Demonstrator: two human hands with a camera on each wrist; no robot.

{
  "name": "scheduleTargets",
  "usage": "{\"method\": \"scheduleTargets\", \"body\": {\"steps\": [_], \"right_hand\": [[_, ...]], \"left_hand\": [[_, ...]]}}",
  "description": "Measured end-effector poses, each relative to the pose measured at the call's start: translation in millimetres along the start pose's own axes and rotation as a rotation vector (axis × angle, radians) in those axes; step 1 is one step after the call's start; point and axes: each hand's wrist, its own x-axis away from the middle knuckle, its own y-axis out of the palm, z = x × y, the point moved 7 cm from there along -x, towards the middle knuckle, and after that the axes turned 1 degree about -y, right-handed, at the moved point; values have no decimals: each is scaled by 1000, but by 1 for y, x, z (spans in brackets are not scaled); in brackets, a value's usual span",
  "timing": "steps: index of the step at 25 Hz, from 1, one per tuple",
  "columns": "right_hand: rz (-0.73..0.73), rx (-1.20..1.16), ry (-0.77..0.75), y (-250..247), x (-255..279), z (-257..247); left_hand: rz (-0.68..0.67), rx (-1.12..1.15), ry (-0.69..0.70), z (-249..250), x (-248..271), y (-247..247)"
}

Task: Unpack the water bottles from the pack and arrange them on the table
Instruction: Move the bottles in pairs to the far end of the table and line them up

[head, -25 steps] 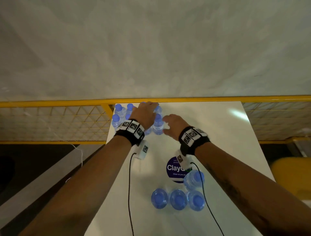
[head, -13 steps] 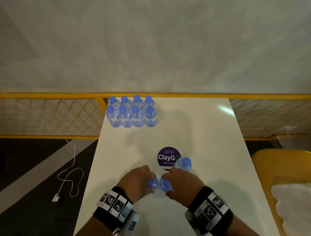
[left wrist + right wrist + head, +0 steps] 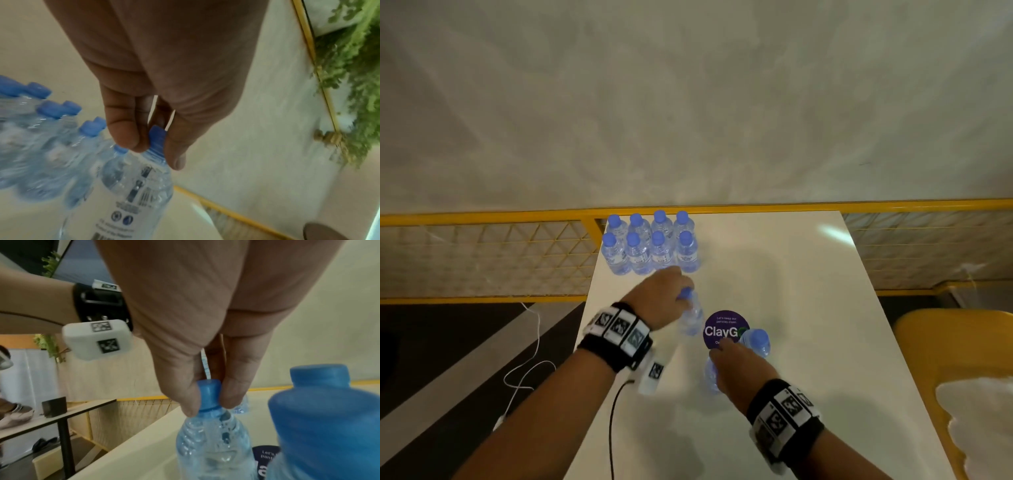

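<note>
Several clear water bottles with blue caps (image 3: 650,245) stand in two rows at the far left corner of the white table (image 3: 791,274). My left hand (image 3: 659,296) (image 3: 152,142) pinches the cap of one bottle (image 3: 691,317) (image 3: 131,186) and holds it above the table, just short of the rows. My right hand (image 3: 736,363) (image 3: 207,395) pinches the cap of another bottle (image 3: 712,375) (image 3: 213,443) nearer to me. A third loose bottle (image 3: 756,342) (image 3: 324,426) stands right beside my right hand.
A round purple sticker (image 3: 724,329) lies on the table between my hands. A yellow mesh railing (image 3: 482,253) runs behind the table and along its left. A yellow chair (image 3: 955,359) with a white cloth stands to the right. A white cable (image 3: 524,363) lies on the floor at the left.
My hands came back from the far rows to the near bottles and each took one by the cap. The left hand has since carried its bottle toward the rows; the right has lifted its bottle.
</note>
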Motion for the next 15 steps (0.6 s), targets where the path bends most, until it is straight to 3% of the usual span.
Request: {"method": "scheduleTargets", "body": {"steps": [3, 8, 15], "right_hand": [[56, -63, 21, -29, -11, 6], [136, -87, -17, -86, -44, 25], [226, -100, 40, -136, -124, 68]], "left_hand": [[111, 6, -1, 2, -55, -36], [171, -33, -24, 2, -146, -54], [169, -190, -130, -24, -211, -27]]}}
